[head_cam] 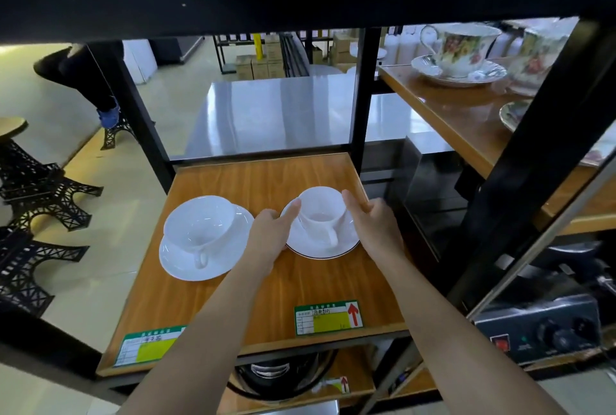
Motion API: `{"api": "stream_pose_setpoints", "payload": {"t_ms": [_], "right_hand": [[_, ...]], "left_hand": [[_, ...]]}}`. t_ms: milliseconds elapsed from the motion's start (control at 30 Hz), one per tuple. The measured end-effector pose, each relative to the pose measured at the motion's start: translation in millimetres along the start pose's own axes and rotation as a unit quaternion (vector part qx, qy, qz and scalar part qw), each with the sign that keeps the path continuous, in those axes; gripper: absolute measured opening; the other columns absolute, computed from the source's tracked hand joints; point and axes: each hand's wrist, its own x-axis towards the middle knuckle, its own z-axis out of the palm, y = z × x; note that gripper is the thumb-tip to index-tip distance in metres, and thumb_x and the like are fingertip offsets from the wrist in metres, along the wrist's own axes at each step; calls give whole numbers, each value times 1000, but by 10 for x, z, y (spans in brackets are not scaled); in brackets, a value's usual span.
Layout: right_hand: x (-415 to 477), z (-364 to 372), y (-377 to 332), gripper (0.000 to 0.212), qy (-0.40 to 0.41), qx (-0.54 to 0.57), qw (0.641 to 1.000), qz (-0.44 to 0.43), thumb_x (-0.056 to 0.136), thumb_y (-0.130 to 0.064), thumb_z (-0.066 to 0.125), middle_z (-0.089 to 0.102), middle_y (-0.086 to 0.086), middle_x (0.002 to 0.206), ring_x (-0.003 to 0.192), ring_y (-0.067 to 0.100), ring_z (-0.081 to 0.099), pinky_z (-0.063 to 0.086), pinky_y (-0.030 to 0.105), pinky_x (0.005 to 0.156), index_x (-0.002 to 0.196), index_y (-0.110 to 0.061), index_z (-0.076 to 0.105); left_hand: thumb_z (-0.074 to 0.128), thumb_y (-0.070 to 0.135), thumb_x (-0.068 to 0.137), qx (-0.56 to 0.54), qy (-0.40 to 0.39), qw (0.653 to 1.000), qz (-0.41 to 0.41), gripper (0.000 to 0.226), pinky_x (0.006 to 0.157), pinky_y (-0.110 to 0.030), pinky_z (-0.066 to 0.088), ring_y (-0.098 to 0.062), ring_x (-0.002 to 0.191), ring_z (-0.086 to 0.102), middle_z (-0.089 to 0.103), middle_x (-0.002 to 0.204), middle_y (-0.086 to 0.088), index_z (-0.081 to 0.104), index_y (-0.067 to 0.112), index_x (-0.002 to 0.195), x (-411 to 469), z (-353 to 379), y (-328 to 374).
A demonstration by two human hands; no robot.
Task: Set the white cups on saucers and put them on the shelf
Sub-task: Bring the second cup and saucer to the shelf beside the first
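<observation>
Black iron tower-shaped stands [36, 201] far left, on the pale floor. Next, a wooden shelf [266, 294] with black posts, two green and yellow labels [328, 318] stuck along its near edge.

On the left half of the shelf, a big white cup [200, 226] sitting upright on a white saucer [186, 263]. Handle pointing toward the near edge, a little to the right. Mouth facing up, nothing inside.

Just right of that, the left hand [270, 236], its fingers [295, 209] reaching forward and touching the left edge of a second saucer [321, 246] and the side of the small cup. Grip under the saucer hidden, so cannot tell how tight.

In the middle right of the shelf, the small white cup [321, 211], upright on that dark-rimmed saucer. Handle pointing toward the near edge and slightly right. Saucer lying flat on or very close to the wood; cannot tell which.

Then the right hand [378, 226], fingers curled narrow near the right side of the saucer and cup. Both bare arms stretching in from below.

Far right, another wooden shelf with a flowered cup [461, 47] on a matching saucer. Lower right, a grey machine [540, 331] with knobs.
</observation>
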Motion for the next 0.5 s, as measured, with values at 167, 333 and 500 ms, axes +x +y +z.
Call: {"api": "stream_pose_setpoints", "payload": {"t_ms": [167,333,500], "right_hand": [[-63,-55,34,37,6,40,994,-105,92,-32,51,55,2,130,121,23,46,39,33,96,128,-23,50],[-97,-21,71,53,-63,29,991,-117,90,-19,56,44,1,142,131,27,35,39,45,103,139,-28,36],[-106,-25,88,60,-94,20,988,-121,87,-24,61,46,1,141,131,28,36,39,53,104,140,-28,34]], "left_hand": [[59,46,83,77,2,988,133,69,94,-33,40,-23,126,44,46,141,-3,33,17,141,-31,-116,-68],[69,31,81,91,-63,976,188,70,105,-42,39,-21,127,42,43,144,0,34,22,140,-48,-132,-129],[71,28,79,100,-67,969,214,69,97,-30,33,-15,123,42,47,141,-1,37,22,139,-43,-51,-141]]}}
